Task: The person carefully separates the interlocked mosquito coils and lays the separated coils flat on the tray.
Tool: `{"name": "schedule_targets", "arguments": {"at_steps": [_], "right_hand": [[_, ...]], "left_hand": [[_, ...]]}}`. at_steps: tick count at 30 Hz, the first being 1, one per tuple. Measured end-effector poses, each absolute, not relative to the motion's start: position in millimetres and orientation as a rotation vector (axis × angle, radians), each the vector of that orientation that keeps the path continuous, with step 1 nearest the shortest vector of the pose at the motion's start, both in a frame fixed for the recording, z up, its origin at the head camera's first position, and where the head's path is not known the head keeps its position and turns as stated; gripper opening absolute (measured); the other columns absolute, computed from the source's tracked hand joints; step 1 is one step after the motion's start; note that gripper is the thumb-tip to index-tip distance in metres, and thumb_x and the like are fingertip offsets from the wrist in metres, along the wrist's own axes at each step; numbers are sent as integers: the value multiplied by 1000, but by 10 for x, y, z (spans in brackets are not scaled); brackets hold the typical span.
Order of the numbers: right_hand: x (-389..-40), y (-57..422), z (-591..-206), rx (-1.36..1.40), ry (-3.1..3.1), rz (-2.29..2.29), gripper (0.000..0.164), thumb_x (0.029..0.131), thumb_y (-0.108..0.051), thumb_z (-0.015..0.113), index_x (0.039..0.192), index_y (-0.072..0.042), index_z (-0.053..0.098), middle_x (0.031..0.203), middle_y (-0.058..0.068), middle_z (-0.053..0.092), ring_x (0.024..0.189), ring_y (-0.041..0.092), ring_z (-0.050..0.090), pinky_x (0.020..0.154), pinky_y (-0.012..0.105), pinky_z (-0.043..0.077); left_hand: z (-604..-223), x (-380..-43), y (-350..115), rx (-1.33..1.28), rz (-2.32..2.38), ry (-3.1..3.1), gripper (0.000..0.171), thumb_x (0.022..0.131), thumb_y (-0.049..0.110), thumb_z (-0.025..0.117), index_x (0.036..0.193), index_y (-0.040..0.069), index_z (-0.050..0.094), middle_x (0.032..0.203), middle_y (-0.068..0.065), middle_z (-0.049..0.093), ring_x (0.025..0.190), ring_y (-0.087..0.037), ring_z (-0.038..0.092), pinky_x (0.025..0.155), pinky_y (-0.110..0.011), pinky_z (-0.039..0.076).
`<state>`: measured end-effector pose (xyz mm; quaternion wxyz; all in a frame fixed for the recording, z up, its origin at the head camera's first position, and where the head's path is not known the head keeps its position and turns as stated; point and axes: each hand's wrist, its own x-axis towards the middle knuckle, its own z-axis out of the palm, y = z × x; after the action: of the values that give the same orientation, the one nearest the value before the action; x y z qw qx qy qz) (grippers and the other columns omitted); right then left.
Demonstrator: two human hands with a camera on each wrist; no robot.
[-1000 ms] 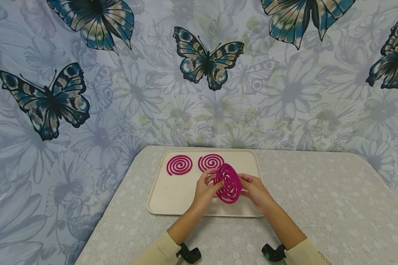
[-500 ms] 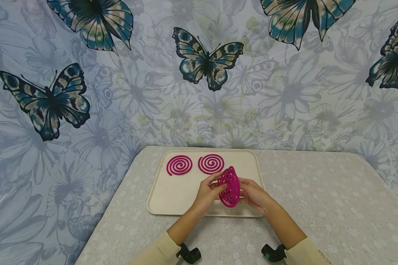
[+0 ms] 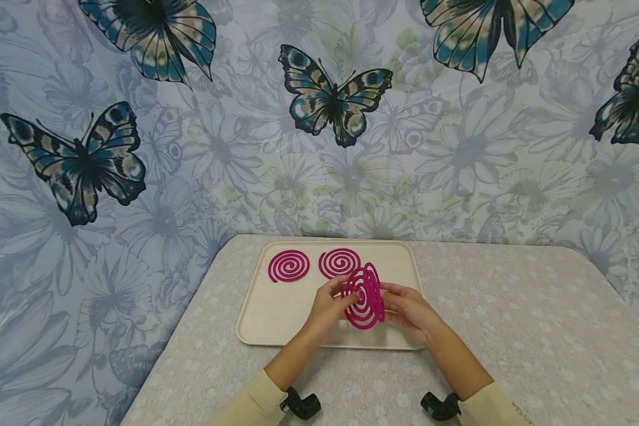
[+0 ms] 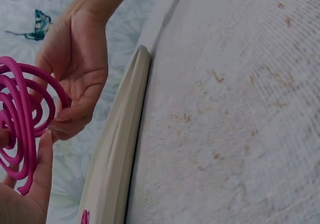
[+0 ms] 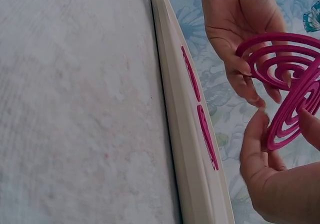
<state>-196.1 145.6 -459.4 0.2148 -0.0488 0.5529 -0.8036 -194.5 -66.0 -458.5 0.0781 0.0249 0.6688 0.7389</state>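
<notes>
Two magenta mosquito coils are held up over the front right of the cream tray (image 3: 277, 322), tilted apart at an angle and overlapping. My left hand (image 3: 326, 306) pinches the nearer coil (image 3: 359, 318), its thumb pressed near the spiral's centre. From the other side, my right hand (image 3: 409, 310) holds the second coil (image 5: 280, 137) between thumb and fingers. In the right wrist view, the left hand's coil (image 5: 272, 36) spreads away from it at the top. Part of the right hand's coil is hidden behind the nearer one in the head view.
Two more mosquito coils lie flat at the tray's back, one at the left (image 3: 289, 265) and one in the middle (image 3: 339, 254). A pale patterned cloth covers the table (image 3: 511, 307). Behind it hangs a butterfly-print backdrop (image 3: 436, 195).
The held coils first turn more edge-on to the head camera. Now they are parted into two visible discs, the left hand's one tilted to the left. The coils on the tray stay put.
</notes>
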Motion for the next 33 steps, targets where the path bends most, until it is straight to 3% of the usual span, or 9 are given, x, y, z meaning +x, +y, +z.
{"name": "schedule_targets", "arguments": {"at_steps": [6,15,23,33], "right_hand": [[-1999,1503,-4580,-108,1423,-2293,16,104,-2,52,118,-4,59,98,1,73,87,11,71,79,29,61],[-2060,1611,-4562,-94,1368,-2351,18,102,4,53,117,-4,61,99,4,74,85,12,72,78,29,61],[-2089,1701,-4548,-76,1439,-2359,17,100,3,57,112,-7,64,97,3,77,84,13,74,78,31,62],[-2102,1736,-4517,0,1571,-2325,16,99,-3,64,115,-4,63,95,4,77,86,17,76,80,34,62]], "left_hand": [[-4570,-1982,-703,40,2219,1884,48,92,6,72,136,1,57,107,-8,69,87,-16,71,65,-36,64],[-4587,-2105,-817,-7,2176,1734,48,91,9,75,134,3,56,99,-2,71,82,-12,70,59,-28,59],[-4574,-2151,-924,14,2134,1660,51,93,6,72,140,3,52,103,-2,73,86,-13,72,67,-31,62],[-4589,-2197,-1016,81,2143,1537,62,98,1,61,154,-2,34,100,-1,75,88,-11,73,76,-26,61]]}}
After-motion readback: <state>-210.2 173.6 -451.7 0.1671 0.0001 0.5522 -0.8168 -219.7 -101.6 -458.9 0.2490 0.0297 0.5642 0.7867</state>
